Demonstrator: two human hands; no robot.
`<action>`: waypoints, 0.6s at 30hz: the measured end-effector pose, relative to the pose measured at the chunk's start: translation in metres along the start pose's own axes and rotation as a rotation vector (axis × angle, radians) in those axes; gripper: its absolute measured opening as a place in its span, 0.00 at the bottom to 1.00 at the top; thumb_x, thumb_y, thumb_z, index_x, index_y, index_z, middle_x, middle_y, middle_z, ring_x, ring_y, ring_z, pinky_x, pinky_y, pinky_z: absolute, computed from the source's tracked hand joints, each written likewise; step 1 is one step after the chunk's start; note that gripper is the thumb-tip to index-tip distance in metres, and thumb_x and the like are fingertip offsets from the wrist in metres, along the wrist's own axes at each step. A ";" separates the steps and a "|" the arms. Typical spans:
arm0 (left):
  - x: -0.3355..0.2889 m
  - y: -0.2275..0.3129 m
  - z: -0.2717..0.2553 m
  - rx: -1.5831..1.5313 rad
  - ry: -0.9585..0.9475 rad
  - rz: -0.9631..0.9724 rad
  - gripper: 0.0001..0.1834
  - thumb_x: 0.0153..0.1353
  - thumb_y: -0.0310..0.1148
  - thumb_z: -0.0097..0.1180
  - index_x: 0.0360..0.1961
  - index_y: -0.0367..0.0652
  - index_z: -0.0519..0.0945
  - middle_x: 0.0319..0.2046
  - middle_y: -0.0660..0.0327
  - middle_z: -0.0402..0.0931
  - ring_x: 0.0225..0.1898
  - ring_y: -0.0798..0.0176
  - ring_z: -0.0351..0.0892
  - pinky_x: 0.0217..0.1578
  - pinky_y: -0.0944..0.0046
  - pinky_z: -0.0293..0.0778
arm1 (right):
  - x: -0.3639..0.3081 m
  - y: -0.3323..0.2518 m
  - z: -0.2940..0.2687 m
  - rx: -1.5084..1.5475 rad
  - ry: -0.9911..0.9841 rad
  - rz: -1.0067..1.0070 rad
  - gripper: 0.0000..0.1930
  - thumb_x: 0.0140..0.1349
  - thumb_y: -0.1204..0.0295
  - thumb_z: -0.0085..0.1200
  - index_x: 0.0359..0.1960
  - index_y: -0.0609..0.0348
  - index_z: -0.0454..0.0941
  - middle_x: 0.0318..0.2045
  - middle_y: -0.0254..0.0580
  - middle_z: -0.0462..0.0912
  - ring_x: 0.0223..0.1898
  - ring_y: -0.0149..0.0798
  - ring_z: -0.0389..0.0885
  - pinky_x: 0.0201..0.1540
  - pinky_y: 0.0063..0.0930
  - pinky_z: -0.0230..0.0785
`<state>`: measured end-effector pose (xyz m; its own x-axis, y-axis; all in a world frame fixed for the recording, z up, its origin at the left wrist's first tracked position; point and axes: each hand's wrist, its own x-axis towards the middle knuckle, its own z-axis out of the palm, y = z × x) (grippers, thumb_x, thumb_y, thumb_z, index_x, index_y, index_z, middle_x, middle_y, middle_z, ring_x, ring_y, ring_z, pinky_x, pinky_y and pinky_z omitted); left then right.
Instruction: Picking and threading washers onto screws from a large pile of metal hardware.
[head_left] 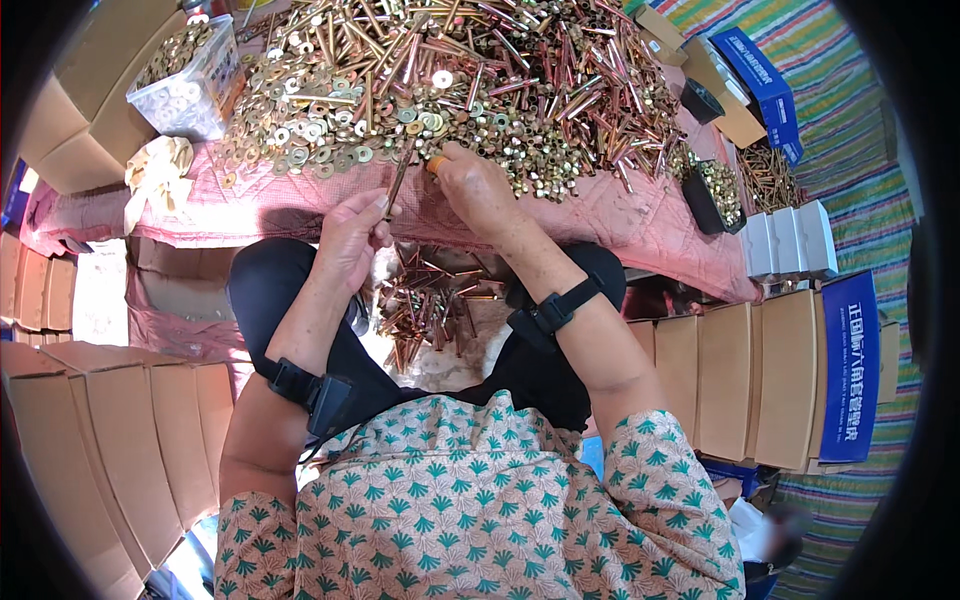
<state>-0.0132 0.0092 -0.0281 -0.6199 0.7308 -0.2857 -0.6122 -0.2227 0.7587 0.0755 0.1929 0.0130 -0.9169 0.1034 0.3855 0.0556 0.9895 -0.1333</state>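
My left hand (350, 238) is closed in a pinch round the lower end of a long thin metal bolt (399, 182), which stands tilted up over the table's near edge. Close to the bolt's upper end is my right hand (474, 192), fingers bent together, with an orange band on one finger. What those fingers hold, if anything, is hidden. Just beyond both hands lie loose washers (300, 135) on the left and small brass-coloured nuts (520, 155) on the right. Behind them spreads a heap of bolts and metal sleeves (600, 85).
Pink cloth (650, 235) covers the table. Between my knees lies a pile of bolts (440, 305). A clear plastic bin (190, 100) of washers stands left; a black tray (712, 198) of nuts sits right. Cardboard boxes (140, 430) line both sides, one blue-faced (850, 365).
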 end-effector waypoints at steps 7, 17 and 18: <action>0.000 0.000 -0.001 0.032 -0.058 -0.022 0.11 0.66 0.29 0.53 0.47 0.37 0.76 0.32 0.61 0.78 0.21 0.76 0.66 0.24 0.73 0.67 | 0.003 0.008 -0.002 0.488 0.111 0.325 0.09 0.53 0.79 0.59 0.37 0.63 0.78 0.31 0.41 0.81 0.28 0.34 0.81 0.32 0.24 0.74; -0.006 0.004 0.006 0.069 -0.122 -0.057 0.10 0.64 0.30 0.56 0.45 0.38 0.78 0.30 0.63 0.78 0.19 0.78 0.66 0.21 0.76 0.65 | -0.002 0.015 -0.011 1.155 0.053 0.439 0.09 0.58 0.79 0.58 0.40 0.63 0.80 0.31 0.31 0.83 0.29 0.22 0.78 0.34 0.17 0.72; -0.005 0.004 0.005 0.061 -0.135 -0.067 0.11 0.64 0.31 0.57 0.45 0.38 0.78 0.30 0.63 0.78 0.19 0.78 0.66 0.21 0.76 0.65 | -0.003 0.016 -0.012 1.181 0.050 0.438 0.10 0.58 0.79 0.58 0.42 0.63 0.80 0.31 0.32 0.83 0.30 0.22 0.78 0.35 0.16 0.72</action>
<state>-0.0101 0.0079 -0.0206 -0.5045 0.8238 -0.2584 -0.6165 -0.1342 0.7758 0.0833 0.2095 0.0204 -0.8936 0.4287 0.1330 -0.0593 0.1809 -0.9817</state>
